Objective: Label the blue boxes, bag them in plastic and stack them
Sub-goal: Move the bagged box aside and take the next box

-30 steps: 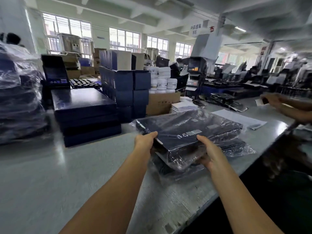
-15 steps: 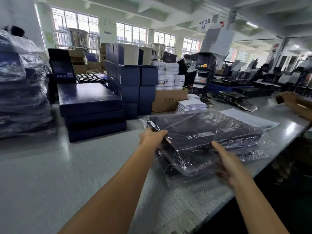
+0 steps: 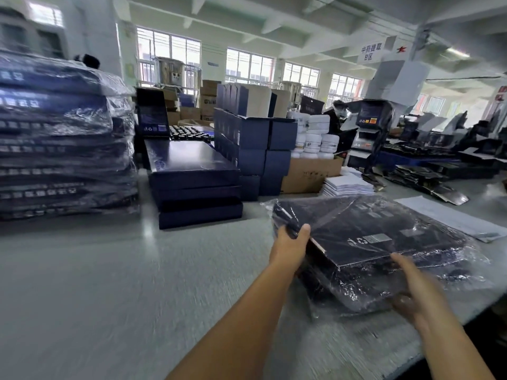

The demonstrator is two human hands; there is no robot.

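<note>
Grey tabletop, front right edge: a flat dark-blue box in a clear plastic bag is gripped at its near side by the right hand, at its left corner by the left hand. Slick film could be lost and the box dropped over that edge.

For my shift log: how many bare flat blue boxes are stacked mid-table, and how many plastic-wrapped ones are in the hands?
bare flat blue boxes, stacked: 3
box in plastic, gripped by left hand and right hand: 1
Total: 4
</note>
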